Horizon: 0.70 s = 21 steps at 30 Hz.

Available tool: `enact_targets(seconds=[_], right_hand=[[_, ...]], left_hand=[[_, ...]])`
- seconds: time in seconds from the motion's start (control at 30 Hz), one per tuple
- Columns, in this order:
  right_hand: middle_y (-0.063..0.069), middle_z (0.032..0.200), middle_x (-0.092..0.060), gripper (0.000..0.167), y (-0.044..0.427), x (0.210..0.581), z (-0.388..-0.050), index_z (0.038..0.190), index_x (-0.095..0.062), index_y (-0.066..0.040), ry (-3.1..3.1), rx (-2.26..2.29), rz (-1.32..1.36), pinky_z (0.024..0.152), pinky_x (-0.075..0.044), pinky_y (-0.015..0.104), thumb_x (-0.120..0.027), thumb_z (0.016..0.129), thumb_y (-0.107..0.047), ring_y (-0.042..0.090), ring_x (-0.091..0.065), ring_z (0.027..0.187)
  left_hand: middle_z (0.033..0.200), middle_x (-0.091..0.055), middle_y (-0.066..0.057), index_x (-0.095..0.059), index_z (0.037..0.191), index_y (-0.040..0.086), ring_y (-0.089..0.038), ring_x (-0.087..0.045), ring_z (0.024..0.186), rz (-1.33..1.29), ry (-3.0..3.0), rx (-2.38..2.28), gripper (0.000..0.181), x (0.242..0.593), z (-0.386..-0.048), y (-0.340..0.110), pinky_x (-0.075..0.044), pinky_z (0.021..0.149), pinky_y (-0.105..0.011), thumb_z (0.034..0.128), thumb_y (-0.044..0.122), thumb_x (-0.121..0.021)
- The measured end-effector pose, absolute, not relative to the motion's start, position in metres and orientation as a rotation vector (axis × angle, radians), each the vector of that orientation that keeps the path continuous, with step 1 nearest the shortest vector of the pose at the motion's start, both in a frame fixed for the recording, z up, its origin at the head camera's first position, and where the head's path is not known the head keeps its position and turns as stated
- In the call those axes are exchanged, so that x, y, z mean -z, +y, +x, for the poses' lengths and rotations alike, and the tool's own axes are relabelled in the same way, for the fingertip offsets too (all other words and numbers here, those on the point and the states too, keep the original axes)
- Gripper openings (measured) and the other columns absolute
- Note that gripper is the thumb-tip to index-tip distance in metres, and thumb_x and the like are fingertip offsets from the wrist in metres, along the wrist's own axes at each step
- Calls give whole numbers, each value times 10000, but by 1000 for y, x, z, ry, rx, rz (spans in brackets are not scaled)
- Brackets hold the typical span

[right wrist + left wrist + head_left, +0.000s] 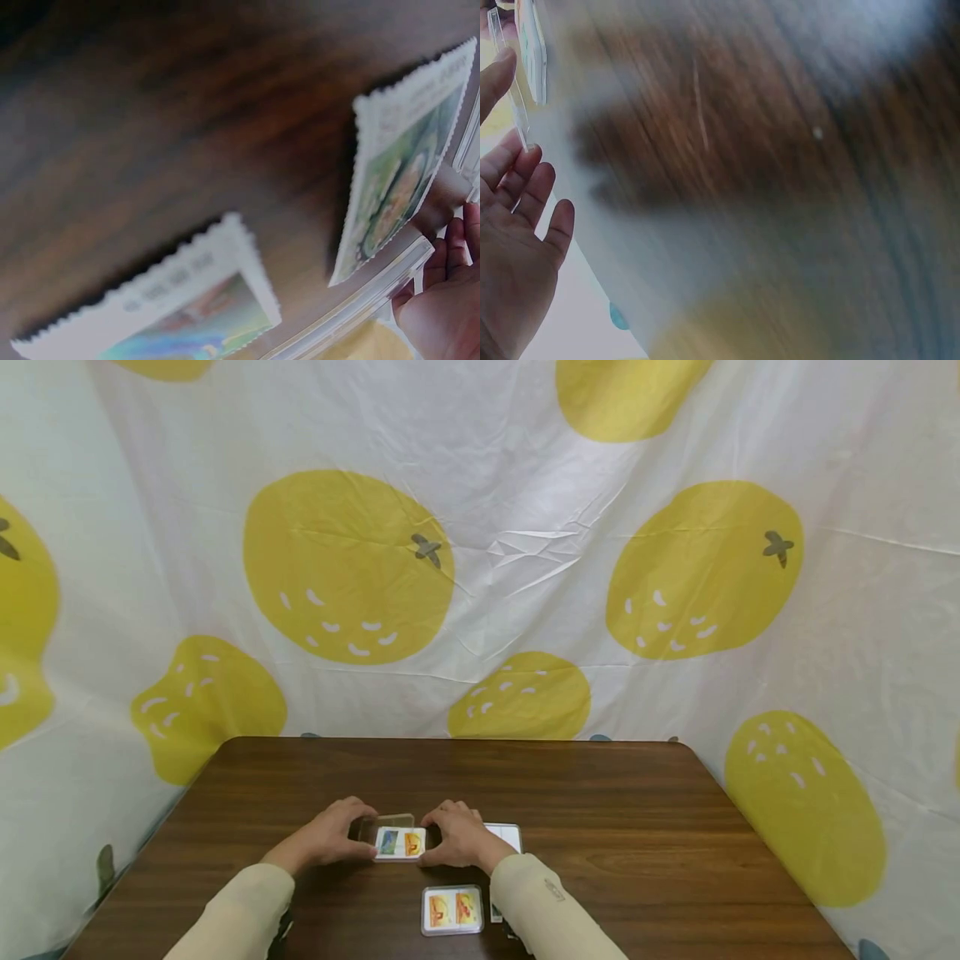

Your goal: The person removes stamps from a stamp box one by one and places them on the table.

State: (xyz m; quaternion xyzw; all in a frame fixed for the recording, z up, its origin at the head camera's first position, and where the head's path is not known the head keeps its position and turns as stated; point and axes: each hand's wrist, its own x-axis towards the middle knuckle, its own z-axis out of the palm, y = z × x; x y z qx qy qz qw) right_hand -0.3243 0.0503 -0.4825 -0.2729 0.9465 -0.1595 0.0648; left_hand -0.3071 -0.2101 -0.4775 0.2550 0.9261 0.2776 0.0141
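Between the hands in the head view lies a clear-rimmed white case (400, 843) showing two colourful stamps. A clear plastic lid (514, 90) runs alongside it. My left hand (333, 831) pinches one end of this lid between thumb and fingers, with the little finger held apart (559, 221). Around its opposite end curls my right hand (459, 837), the thumb close to the case's right corner. In the right wrist view the right hand (442, 300) is cut by the frame edge, so its exact hold is partly hidden.
Nearer the front, another clear case (452, 910) holds two orange-and-yellow stamps. The right forearm partly covers a white case (504, 835) and a small stamp (496, 912). Two loose stamps, one green (405, 165) and one blue (180, 307), lie on the brown table (637, 835).
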Motion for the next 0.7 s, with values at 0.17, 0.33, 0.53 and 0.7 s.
enact_targets(seconds=[0.17, 0.33, 0.53, 0.7], right_hand=[[-32, 1217, -554, 534, 51, 482, -324, 1216, -668, -225, 2858, 473, -831, 968, -356, 390, -790, 779, -507, 191, -470, 1166], [-23, 1221, -553, 539, 52, 481, -323, 1223, -666, -216, 2855, 475, -832, 971, -354, 392, -792, 781, -498, 202, -470, 1177], [-22, 1226, -553, 538, 51, 480, -324, 1224, -666, -215, 2853, 480, -831, 978, -352, 396, -791, 782, -496, 204, -469, 1183], [-17, 1226, -557, 530, 51, 479, -322, 1216, -669, -210, 2849, 492, -835, 986, -355, 411, -798, 783, -485, 209, -473, 1179]], left_hand=[[1092, -587, -77, -638, 1176, -9, -318, -534, 1051, 786, 2891, -865, 589, 477, -308, -216, -431, 926, -523, 763, 356, -844], [1095, -587, -64, -637, 1186, 5, -300, -537, 1043, 774, 2894, -860, 603, 477, -308, -225, -446, 902, -509, 759, 375, -846], [1092, -586, -74, -635, 1182, -2, -300, -540, 1033, 781, 2896, -849, 596, 475, -306, -236, -448, 898, -512, 760, 363, -848], [1092, -588, -87, -632, 1182, -17, -305, -545, 1026, 793, 2894, -858, 593, 473, -303, -245, -450, 888, -510, 761, 339, -850]])
